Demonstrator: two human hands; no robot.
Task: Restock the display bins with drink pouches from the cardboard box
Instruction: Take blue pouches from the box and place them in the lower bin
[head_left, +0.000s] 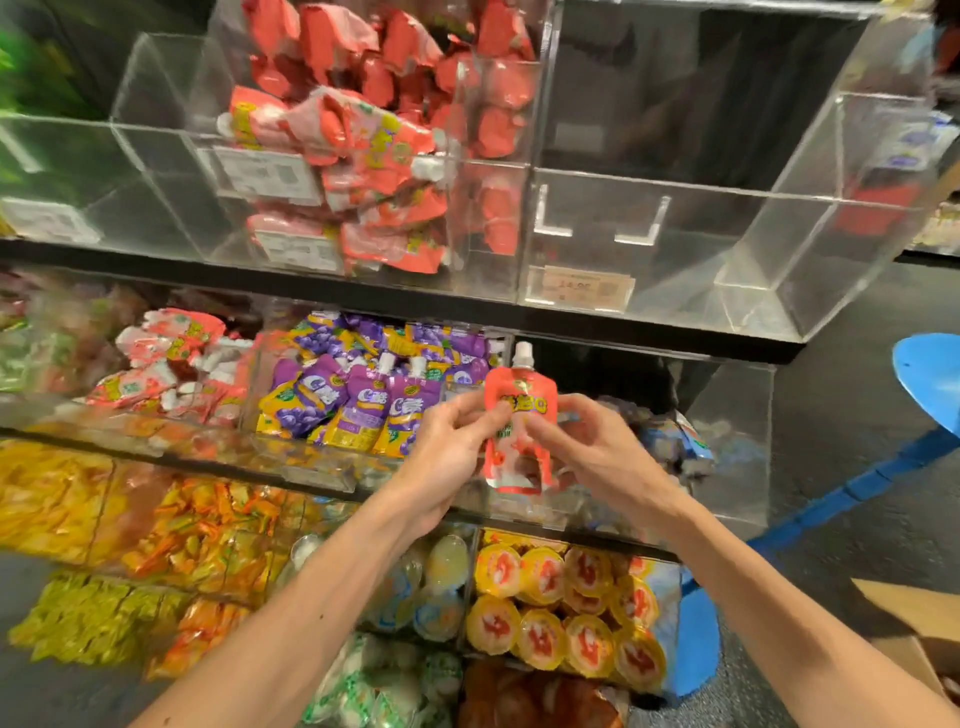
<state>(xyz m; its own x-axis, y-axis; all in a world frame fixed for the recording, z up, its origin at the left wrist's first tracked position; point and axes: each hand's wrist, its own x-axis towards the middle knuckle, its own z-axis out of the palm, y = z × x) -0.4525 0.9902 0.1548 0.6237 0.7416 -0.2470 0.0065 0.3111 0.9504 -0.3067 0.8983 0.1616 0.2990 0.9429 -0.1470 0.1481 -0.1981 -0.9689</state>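
Both my hands hold one red drink pouch (519, 431) with a white cap upright in front of the middle shelf. My left hand (449, 452) pinches its left edge and my right hand (597, 447) pinches its right edge. Behind it, a clear bin (727, 447) on the middle shelf looks nearly bare, with a blue packet at its bottom. Left of that, a bin of purple drink pouches (353, 400) stands full. A top-shelf bin holds a heap of red pouches (374, 156). A corner of the cardboard box (914, 639) shows at the lower right.
An acrylic bin (675, 249) with a price tag sits at the top right, with no goods visible inside. The lower shelves hold jelly cups (561, 608) and yellow and orange snack packets (171, 525). A blue stool (930, 374) stands on the dark floor at right.
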